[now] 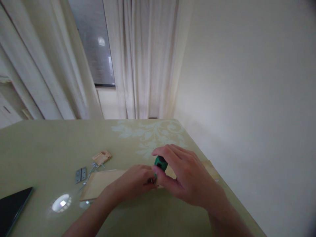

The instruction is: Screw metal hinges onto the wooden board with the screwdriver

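Note:
My right hand [189,171] grips a screwdriver [161,163] with a green and black handle, held upright, thumb on one side and fingers curled over the top. Close against its lower end is my left hand [135,179], fingers pinched together low over pale wood. A small bit of metal shows at those fingertips, but I cannot make out what it is. The screwdriver's tip is hidden behind the fingers. A flat light wooden board [98,182] lies under and left of my left wrist.
Left of the board lie a metal hinge [80,174], several loose screws [93,168] and a small wooden piece [102,157]. A dark flat device [14,209] rests at the table's [54,144] left. Another wooden piece [211,169] sits near the right edge, by the wall [247,115].

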`<state>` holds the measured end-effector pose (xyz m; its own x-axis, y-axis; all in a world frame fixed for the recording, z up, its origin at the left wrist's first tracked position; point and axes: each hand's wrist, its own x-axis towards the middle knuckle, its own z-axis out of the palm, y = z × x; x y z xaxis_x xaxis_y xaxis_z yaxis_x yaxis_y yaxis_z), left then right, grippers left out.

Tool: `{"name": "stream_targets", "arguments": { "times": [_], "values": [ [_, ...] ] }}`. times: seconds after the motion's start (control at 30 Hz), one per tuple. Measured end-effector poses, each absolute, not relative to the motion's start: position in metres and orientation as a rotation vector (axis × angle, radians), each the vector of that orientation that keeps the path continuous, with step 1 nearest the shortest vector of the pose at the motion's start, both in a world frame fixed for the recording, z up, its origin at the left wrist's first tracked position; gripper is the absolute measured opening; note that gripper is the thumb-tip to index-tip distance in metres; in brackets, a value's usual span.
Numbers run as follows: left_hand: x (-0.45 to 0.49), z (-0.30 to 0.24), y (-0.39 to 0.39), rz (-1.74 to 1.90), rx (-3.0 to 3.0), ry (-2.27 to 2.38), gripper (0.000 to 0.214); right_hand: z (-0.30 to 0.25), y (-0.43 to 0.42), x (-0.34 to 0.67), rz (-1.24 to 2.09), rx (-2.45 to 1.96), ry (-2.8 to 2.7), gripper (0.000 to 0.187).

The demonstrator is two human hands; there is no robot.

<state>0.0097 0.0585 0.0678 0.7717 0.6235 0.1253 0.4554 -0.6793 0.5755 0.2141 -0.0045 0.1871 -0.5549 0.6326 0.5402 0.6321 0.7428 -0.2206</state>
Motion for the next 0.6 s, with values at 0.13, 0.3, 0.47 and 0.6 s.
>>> {"name": "stream_targets", "arguments": {
  "times": [0.13,0.3,0.47,0.6],
  "values": [
    [0.001,0.087,0.057,0.531,2.392,0.885,0.011,0.189,-0.006,0.216,-0.063,-0.906,-2.144,0.022],
    [-0.017,0.108,0.062,0.709,2.181,0.890,0.013,0.193,-0.005,0.221,-0.202,-0.920,-1.884,0.024],
    [-0.040,0.116,0.072,0.733,2.166,1.037,0.017,0.191,-0.007,0.220,-0.301,-0.957,-1.763,0.027],
    [-0.071,0.111,0.090,0.663,2.175,1.216,0.022,0.194,-0.009,0.220,-0.347,-0.932,-1.755,0.024]
  ]
}}
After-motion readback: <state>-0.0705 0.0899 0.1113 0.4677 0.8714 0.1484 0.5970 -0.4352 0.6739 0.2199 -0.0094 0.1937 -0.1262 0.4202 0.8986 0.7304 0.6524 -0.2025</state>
